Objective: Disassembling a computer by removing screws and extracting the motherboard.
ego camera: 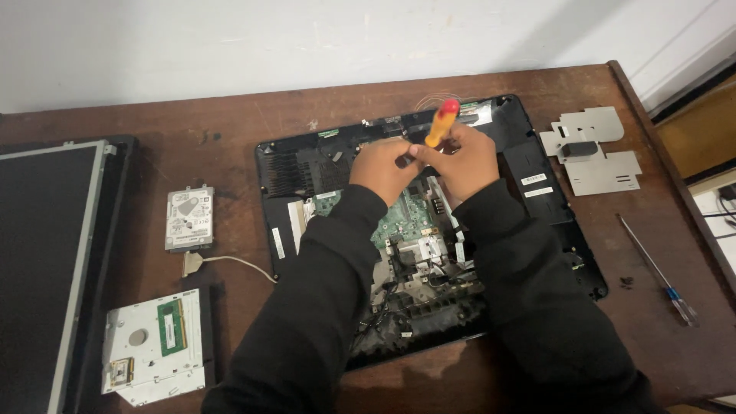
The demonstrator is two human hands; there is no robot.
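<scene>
Both hands work a screwdriver (442, 123) on the opened laptop base (429, 230).
The right hand (468, 157) is closed around the yellow handle, held upright; the left hand (383, 165) pinches low to steady it. Best kept vertical, pressing squarely, wrists bent over the far edge on the bench (230, 115).

The surface (230, 123) is dark wood, scuffed and matt. The opened laptop base (548, 222) is matt black plastic. The screwdriver (442, 121) has a glossy orange and red plastic handle. The hard drive (189, 218) and shield plate (594, 165) are dull bare metal. Both sleeves (529, 291) are soft black cloth.
</scene>
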